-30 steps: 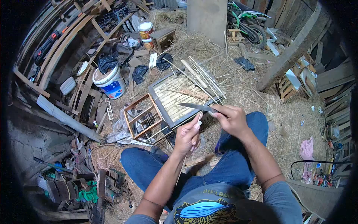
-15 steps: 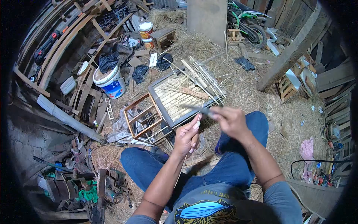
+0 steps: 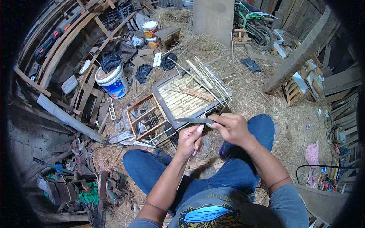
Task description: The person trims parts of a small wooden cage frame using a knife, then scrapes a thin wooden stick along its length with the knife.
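Observation:
My right hand (image 3: pixel 232 128) is closed around the handle of a knife (image 3: pixel 192 120). Its long grey blade points left and lies across or just above a thin bamboo strip (image 3: pixel 183 174). I cannot make out whether the edge touches it. My left hand (image 3: pixel 189 142) pinches that strip between thumb and fingers, just below the blade. The strip's lower end runs down along my left forearm, and its upper tip shows above the knife. Beyond my hands, a low dark-framed slatted panel (image 3: pixel 178 99) bears a pile of split bamboo strips (image 3: pixel 207 79).
A small wooden frame (image 3: pixel 147 117) leans at the panel's left. Further left stands a white bucket (image 3: pixel 113 84) with a black bag on top. Paint tins (image 3: pixel 150 29), a small bench (image 3: pixel 168 34), a wooden post (image 3: pixel 294 51) and a motorbike (image 3: pixel 258 26) are farther off. Straw covers the floor.
My right hand has come slightly down, and the knife blade has dropped nearer the left hand's fingertips. The left hand keeps its grip on the strip, almost unmoved.

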`<state>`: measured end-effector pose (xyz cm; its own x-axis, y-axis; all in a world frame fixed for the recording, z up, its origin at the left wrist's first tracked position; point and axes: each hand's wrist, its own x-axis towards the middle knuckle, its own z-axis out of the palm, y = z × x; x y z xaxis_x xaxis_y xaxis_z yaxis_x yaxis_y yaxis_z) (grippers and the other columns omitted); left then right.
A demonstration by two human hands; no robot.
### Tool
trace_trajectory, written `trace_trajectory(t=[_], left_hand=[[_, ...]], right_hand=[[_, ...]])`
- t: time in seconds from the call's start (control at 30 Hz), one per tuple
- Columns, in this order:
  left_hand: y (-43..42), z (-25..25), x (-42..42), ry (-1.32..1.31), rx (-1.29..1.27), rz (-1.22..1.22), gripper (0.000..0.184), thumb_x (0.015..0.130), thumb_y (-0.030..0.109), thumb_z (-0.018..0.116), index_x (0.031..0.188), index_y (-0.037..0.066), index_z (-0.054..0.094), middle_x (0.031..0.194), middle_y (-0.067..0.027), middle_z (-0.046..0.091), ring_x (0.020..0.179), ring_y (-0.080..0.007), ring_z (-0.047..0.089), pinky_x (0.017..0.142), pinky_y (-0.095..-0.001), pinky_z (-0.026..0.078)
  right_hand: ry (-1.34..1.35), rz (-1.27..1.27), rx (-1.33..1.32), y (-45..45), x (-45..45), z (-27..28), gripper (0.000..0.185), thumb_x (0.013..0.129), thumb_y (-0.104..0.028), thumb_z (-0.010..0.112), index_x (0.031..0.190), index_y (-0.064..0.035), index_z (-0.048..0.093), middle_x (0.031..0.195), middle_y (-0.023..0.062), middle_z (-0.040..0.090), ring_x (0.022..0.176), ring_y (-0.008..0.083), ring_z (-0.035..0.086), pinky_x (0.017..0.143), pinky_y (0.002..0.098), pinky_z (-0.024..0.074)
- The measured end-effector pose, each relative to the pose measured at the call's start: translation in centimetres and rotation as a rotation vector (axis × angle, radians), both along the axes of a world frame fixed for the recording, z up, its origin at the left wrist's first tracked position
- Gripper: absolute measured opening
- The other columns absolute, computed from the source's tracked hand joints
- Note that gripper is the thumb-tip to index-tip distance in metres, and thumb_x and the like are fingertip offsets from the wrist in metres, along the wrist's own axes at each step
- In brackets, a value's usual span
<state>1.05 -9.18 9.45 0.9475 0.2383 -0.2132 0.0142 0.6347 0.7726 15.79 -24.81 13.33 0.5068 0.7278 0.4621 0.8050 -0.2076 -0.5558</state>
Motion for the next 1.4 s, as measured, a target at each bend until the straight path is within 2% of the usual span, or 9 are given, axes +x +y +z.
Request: trace_trajectory(t=[0.23,0.43,0.8,0.9,1.03,1.07,1.1,1.17,1.4], left_hand=[[0.7,0.5,0.3,0.012,-0.001,-0.025,0.03,0.11,0.016,0.051,0.134,0.001,0.06,0.047,0.0041,0.041,0.031,-0.0074,0.035,0.034,-0.0243,0.03],[0.9,-0.6,-0.2,0.008,-0.066,-0.055,0.044,0.11,0.015,0.048,0.153,0.005,0.047,0.047,0.0042,0.039,0.031,-0.0076,0.032,0.033,-0.0241,0.031],[0.8,0.0,-0.2,-0.015,-0.083,-0.017,0.04,0.109,0.017,0.053,0.146,0.003,0.055,0.047,0.0032,0.042,0.031,-0.0068,0.033,0.034,-0.0247,0.031],[0.9,-1.2,-0.5,0.019,-0.003,-0.058,0.047,0.109,0.016,0.05,0.155,0.005,0.045,0.047,0.0038,0.039,0.031,-0.0079,0.034,0.035,-0.0251,0.031],[0.8,-0.7,-0.6,-0.016,0.008,-0.043,0.044,0.109,0.017,0.053,0.152,0.007,0.052,0.048,0.0043,0.042,0.034,-0.0056,0.033,0.036,-0.0239,0.032],[0.8,-1.0,-0.7,-0.023,0.04,-0.054,0.044,0.11,0.018,0.053,0.152,0.007,0.051,0.049,0.0043,0.042,0.035,-0.0049,0.034,0.036,-0.0235,0.032],[0.7,-1.0,-0.8,-0.022,0.039,-0.054,0.044,0.11,0.018,0.053,0.152,0.007,0.051,0.049,0.0043,0.042,0.035,-0.0049,0.034,0.036,-0.0235,0.032],[0.5,-0.9,-0.6,0.019,0.064,-0.093,0.044,0.11,0.018,0.053,0.152,0.008,0.052,0.051,0.0049,0.043,0.037,-0.004,0.034,0.037,-0.023,0.032],[0.2,-1.1,-1.0,-0.005,0.099,-0.068,0.042,0.11,0.019,0.055,0.149,0.005,0.055,0.058,0.0073,0.047,0.042,-0.0025,0.038,0.041,-0.0214,0.033]], right_hand=[[-0.003,0.005,-0.078,0.3,-0.1,0.0,0.018,0.089,-0.024,0.074,0.105,-0.0171,0.079,0.08,0.0071,0.074,0.067,0.0247,0.072,0.059,0.0372,0.0557],[-0.01,-0.015,-0.004,0.7,0.8,-1.0,0.018,0.091,-0.024,0.073,0.106,-0.017,0.079,0.081,0.0061,0.075,0.066,0.0245,0.072,0.057,0.0376,0.0569],[0.02,-0.113,0.043,1.1,2.3,-1.6,0.019,0.09,-0.026,0.074,0.107,-0.0182,0.077,0.074,0.0076,0.069,0.065,0.0297,0.069,0.056,0.0415,0.0531],[0.005,0.047,-0.018,0.9,0.0,-0.4,0.021,0.09,-0.025,0.074,0.108,-0.0152,0.077,0.075,0.0084,0.07,0.066,0.0319,0.069,0.057,0.0426,0.0533],[-0.001,-0.159,0.098,1.2,3.2,-1.2,0.022,0.092,-0.025,0.072,0.109,-0.0124,0.077,0.085,0.0136,0.075,0.074,0.0275,0.074,0.067,0.0365,0.0578],[0.296,-0.156,0.068,1.0,3.2,-1.1,0.022,0.093,-0.025,0.074,0.106,-0.0066,0.077,0.085,0.0119,0.076,0.074,0.021,0.074,0.072,0.0321,0.0574],[0.296,-0.156,0.067,1.5,2.9,-1.3,0.022,0.093,-0.025,0.074,0.106,-0.0066,0.077,0.085,0.0119,0.076,0.074,0.021,0.074,0.072,0.0321,0.0574],[0.763,0.006,0.32,2.6,2.3,-1.9,0.02,0.095,-0.021,0.077,0.104,-0.0033,0.075,0.078,-0.0029,0.067,0.072,0.0042,0.059,0.068,0.0237,0.0475],[1.093,0.121,0.247,4.4,2.4,-1.5,0.025,0.097,-0.028,0.076,0.088,-0.0054,0.07,0.073,-0.0052,0.061,0.066,0.0024,0.051,0.06,0.0214,0.0388]])
